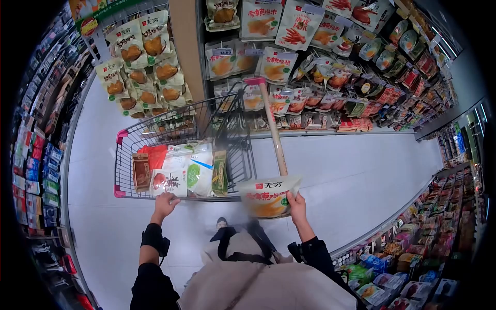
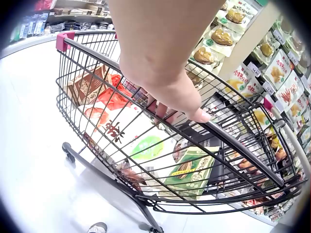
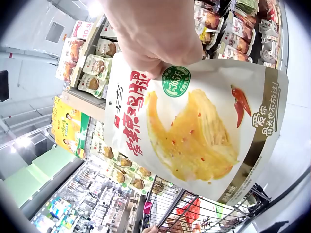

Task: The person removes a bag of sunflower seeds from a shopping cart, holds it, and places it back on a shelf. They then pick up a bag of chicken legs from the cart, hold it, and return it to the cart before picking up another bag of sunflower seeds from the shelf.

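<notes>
Beige clothing [image 1: 217, 284] of the person lies nearest the camera. From the left, the cart [image 1: 119, 189] has the brown box [image 1: 141, 173] near its left edge. Beside it, the left hand [image 1: 165, 204] holds the cart's near edge: this grip is closed over the rim, with fingers bent to the inner side. If it pushes or pulls unevenly, I judge that the cart could roll or turn. The white packet [image 1: 170, 182] is just behind this rim, close to the fingers, so it could get pressed or creased there.

Next come the big white bag [image 1: 199, 170] and, at the right end of the pile, the green packet [image 1: 219, 173]. These soft goods lean together, so a knock could make them slide.

The pouch [image 1: 266, 199] is held up by the near right corner of the cart, print upright, near the lower end of the handle [image 1: 274, 129]. How high it is above the rim, I cannot tell. The right hand [image 1: 298, 206] pinches only its right side, so this grip is clamped on the pouch at one edge. Its free side could sag, swing or catch on the handle or rim; if the pinch became loose, it could drop to the floor [image 1: 336, 165].
</notes>
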`<state>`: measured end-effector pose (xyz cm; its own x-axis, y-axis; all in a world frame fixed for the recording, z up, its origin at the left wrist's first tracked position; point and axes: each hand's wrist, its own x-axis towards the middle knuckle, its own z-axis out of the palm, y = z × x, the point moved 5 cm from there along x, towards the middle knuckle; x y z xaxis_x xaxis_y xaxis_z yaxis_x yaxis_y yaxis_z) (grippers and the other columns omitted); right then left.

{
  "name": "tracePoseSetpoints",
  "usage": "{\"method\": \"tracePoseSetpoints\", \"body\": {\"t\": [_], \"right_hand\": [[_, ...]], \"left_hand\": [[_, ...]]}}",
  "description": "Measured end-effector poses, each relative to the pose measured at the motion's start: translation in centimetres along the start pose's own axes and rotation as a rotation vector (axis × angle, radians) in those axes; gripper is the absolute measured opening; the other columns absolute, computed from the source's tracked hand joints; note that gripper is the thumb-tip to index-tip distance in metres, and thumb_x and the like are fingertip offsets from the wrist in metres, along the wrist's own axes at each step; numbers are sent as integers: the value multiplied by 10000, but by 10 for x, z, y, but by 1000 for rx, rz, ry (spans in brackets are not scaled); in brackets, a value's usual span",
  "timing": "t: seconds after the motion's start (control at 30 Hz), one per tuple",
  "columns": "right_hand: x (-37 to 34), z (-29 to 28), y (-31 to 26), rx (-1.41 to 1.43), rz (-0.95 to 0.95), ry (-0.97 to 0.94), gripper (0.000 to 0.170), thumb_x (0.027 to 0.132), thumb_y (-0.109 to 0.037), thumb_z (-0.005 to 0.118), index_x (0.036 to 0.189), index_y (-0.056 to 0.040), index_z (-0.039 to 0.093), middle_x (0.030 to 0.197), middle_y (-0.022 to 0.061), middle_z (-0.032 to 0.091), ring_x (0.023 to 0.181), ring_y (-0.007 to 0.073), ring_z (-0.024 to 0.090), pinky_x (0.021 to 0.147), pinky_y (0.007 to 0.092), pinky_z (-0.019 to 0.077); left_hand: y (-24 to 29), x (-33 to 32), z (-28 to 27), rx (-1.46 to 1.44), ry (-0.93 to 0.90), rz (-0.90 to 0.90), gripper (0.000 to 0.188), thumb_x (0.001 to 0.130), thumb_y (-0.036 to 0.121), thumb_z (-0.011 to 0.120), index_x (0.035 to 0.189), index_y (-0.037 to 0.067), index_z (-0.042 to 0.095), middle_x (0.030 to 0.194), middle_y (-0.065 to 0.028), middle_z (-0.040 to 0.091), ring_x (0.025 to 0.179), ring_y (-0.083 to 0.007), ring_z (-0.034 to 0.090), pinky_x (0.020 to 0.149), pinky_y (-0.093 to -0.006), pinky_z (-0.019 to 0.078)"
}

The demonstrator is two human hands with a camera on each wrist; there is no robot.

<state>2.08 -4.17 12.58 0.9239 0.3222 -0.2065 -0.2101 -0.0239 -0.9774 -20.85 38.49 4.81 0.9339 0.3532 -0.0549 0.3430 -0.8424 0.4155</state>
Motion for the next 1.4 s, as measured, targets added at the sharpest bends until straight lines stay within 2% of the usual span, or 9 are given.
{"method": "tracePoseSetpoints", "body": {"t": [0.27, 0.43, 0.8, 0.9, 1.0, 1.1, 1.2, 1.33, 1.4], "right_hand": [[-20, 44, 7, -73, 1, 5, 266, 888, -169, 485, 1088, 4, 514, 942, 25, 582, 858, 80, 513, 764, 227, 414], [-34, 70, 11, -118, -60, -14, 279, 885, -168, 486, 1086, 23, 514, 1059, 45, 532, 936, 102, 491, 817, 241, 393], [-48, 99, 8, -164, -144, -57, 246, 881, -133, 469, 1030, 48, 542, 1193, 50, 455, 1029, 140, 456, 880, 258, 359], [-49, 102, 9, -56, -107, -60, 241, 863, -126, 499, 1026, 44, 550, 1232, 106, 454, 1081, 178, 442, 902, 271, 344], [-50, 103, 2, -11, -125, -92, 234, 863, -113, 495, 1011, 61, 549, 1232, 101, 448, 1079, 161, 436, 898, 267, 346], [-48, 100, 3, -35, -164, -118, 248, 888, -131, 459, 1046, 46, 533, 1138, 51, 500, 992, 128, 480, 860, 252, 379], [-47, 91, 15, 155, 109, -151, 256, 898, -169, 457, 1051, 20, 534, 1006, 47, 570, 889, 108, 528, 799, 244, 421], [-46, 68, 8, 109, 97, -121, 265, 901, -206, 460, 1046, 3, 532, 898, 33, 603, 792, 88, 551, 733, 237, 450], [-48, 49, -3, 112, 113, -84, 268, 899, -211, 466, 1039, 8, 532, 899, 33, 603, 785, 87, 553, 722, 238, 453]], "left_hand": [[-54, -14, -12, 57, -13, 0, 355, 732, 459, 560, 738, 106, 592, 751, -80, 580, 772, -284, 525, 686, -403, 350], [-87, -23, -14, 100, -1, 21, 394, 737, 501, 529, 752, 112, 593, 791, -89, 594, 797, -285, 525, 714, -418, 356], [-114, -36, -23, 120, -18, 16, 336, 738, 478, 536, 775, 151, 607, 828, -71, 578, 841, -279, 516, 774, -425, 340], [-117, -37, -23, 130, -17, 9, 357, 745, 484, 528, 807, 143, 614, 867, -78, 585, 870, -281, 516, 795, -432, 338], [-122, -36, -20, 136, -79, -21, 389, 754, 495, 514, 851, 134, 621, 930, -92, 587, 918, -280, 514, 809, -433, 343], [-118, -35, -23, 141, -76, 5, 406, 754, 502, 509, 869, 128, 619, 945, -97, 584, 926, -286, 516, 808, -427, 348], [-109, -36, -29, 175, -119, -47, 411, 751, 524, 501, 937, 177, 621, 1054, -84, 549, 1069, -275, 445, 925, -509, 269], [-112, -33, -25, 166, -261, -169, 445, 722, 556, 516, 1015, 234, 607, 1177, -62, 489, 1185, -254, 352, 987, -564, 166], [-104, -30, -32, 223, -230, -220, 478, 702, 560, 537, 1059, 245, 586, 1208, -54, 468, 1195, -252, 344, 994, -549, 168]]}}
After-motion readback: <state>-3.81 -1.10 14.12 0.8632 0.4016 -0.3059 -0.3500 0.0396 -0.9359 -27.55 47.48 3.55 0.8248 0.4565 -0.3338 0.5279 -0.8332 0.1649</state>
